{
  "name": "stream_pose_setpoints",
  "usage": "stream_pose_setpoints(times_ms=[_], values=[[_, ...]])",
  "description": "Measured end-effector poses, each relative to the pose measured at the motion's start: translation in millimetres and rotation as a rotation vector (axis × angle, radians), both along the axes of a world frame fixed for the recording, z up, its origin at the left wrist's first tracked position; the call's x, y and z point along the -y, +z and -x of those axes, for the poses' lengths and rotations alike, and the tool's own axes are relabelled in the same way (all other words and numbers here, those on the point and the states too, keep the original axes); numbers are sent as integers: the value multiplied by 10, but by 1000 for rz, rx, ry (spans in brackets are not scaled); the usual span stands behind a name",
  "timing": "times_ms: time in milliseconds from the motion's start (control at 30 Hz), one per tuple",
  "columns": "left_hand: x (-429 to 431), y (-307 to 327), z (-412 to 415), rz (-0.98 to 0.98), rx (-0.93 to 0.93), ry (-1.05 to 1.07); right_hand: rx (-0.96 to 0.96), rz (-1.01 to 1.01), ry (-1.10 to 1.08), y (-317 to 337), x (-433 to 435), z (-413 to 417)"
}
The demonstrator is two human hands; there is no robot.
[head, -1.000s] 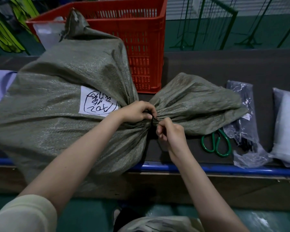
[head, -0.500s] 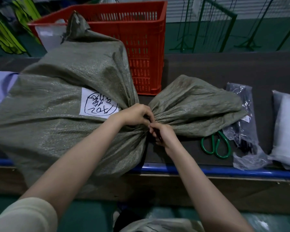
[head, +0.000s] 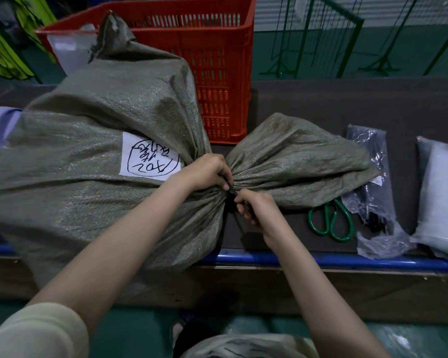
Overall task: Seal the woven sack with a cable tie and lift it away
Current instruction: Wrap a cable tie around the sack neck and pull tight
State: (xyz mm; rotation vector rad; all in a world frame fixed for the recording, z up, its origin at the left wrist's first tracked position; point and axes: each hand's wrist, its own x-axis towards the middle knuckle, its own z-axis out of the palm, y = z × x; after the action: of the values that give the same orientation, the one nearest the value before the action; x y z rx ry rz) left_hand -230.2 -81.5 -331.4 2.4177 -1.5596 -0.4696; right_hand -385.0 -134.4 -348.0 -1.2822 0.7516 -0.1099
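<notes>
A full grey-green woven sack (head: pixel 88 182) lies on its side on the dark table, with a white handwritten label (head: pixel 148 157) on it. Its neck is bunched at the centre and the loose mouth (head: pixel 292 161) fans out to the right. A black cable tie (head: pixel 232 189) circles the neck. My left hand (head: pixel 207 171) grips the neck and the tie's head. My right hand (head: pixel 256 210) is closed on the tie's tail, which runs down toward the table edge.
A red slatted crate (head: pixel 217 73) stands behind the sack. Green-handled scissors (head: pixel 331 220) lie right of my right hand, beside a clear bag of black ties (head: pixel 373 197) and a white packet (head: pixel 442 197). A blue rail (head: pixel 347 258) edges the table; another sack (head: pixel 243 344) lies below.
My right hand has slid down and right along the tie's tail, away from the neck. My left hand stays clamped on the neck. The sack has not moved.
</notes>
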Motion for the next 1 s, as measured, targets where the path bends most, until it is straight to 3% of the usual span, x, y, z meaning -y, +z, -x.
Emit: stream_pose_setpoints(times_ms=[133,433,1000], values=[[-17,-22,-1,-43,12,-17,-126,34,59,-24,-3,-189],[19,-34,-14,-81,10,32,-100,45,-149,-61,-19,-364],[53,-147,-73,-126,17,132,1,36,-191,-44,-160,-135]])
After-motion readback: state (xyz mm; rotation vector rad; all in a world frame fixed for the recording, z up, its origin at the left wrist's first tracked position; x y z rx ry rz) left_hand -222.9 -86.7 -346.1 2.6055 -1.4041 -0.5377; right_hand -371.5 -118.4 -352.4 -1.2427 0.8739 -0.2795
